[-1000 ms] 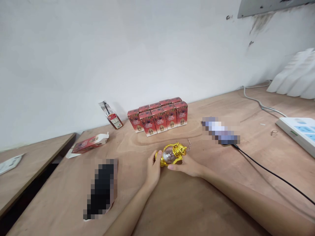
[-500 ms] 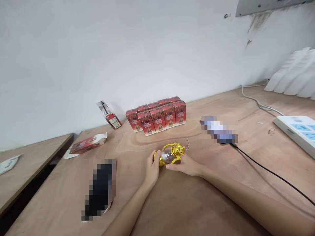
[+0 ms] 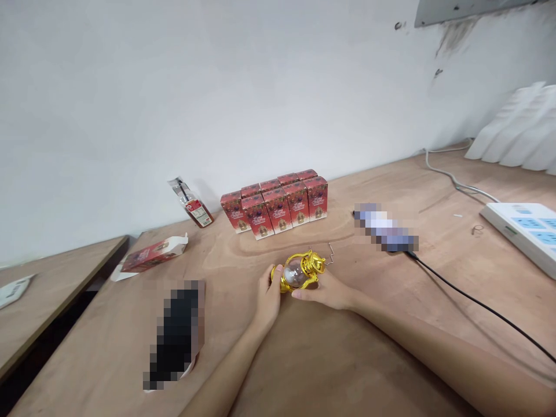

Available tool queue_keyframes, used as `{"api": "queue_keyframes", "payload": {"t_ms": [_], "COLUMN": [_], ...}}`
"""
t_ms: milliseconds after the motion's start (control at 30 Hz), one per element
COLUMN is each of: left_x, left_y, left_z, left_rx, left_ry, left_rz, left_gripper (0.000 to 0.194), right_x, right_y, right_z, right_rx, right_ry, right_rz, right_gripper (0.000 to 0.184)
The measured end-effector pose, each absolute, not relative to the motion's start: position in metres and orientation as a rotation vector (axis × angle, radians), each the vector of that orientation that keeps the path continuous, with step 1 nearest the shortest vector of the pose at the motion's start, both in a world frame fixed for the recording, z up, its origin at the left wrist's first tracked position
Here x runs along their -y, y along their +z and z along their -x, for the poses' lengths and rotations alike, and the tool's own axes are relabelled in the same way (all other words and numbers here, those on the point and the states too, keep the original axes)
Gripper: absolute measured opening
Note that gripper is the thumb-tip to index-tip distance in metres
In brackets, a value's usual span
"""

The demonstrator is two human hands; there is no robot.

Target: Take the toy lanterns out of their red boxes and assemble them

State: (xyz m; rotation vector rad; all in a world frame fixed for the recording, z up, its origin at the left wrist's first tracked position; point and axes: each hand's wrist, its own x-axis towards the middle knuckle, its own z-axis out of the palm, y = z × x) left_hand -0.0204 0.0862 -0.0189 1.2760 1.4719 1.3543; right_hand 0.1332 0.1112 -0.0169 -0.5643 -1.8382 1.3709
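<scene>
Plainly, we hold the lantern (image 3: 296, 273) near the middle of our view, on its side, base (image 3: 285, 284) towards 8 o'clock and cap (image 3: 318, 264) just past 2; whether it touches the table (image 3: 339, 359), we cannot tell. Our left hand (image 3: 269, 292) closes round the base, thumb pressed along it. Our right hand (image 3: 324, 291) supports the cap end from 4 o'clock, thumb in front, other fingers mostly hidden, so how tightly they curl we cannot tell. We judge the lantern light and stiff, its shiny gold perhaps slippery, its clear globe (image 3: 295, 277) the part likeliest to crack. We do best gripping base and cap, sparing the globe. At 2 o'clock, the thin wire (image 3: 330, 253) looks bendy, a poor lifting point. Between 11 and 12 stand the boxes (image 3: 278, 208); an open box (image 3: 147, 256) lies towards 9
</scene>
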Motion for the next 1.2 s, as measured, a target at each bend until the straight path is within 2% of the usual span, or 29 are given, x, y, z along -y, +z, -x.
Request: {"api": "queue_keyframes", "payload": {"t_ms": [433, 900, 1200], "left_x": [-0.0859, -0.0858, -0.0873], "left_y": [-0.0183, -0.0241, -0.0206], "left_z": [0.0199, 0.0217, 0.0221], "left_rx": [-1.463, -1.198, -1.291], "left_ry": [1.355, 1.431, 1.439], "left_rz": [-1.274, -1.078, -1.051], "left_gripper": [0.039, 0.038, 0.042], "right_x": [-0.1124, -0.1126, -0.1115], "right_y": [-0.0179, -0.017, -0.0178], "right_z": [-0.1337, -0.1329, -0.1315], "right_rx": [1.919, 1.61, 1.679], "right_ry": [1.28, 1.501, 1.315], "right_rz": [0.588, 0.616, 0.703], "right_gripper": [0.042, 0.043, 0.041]}}
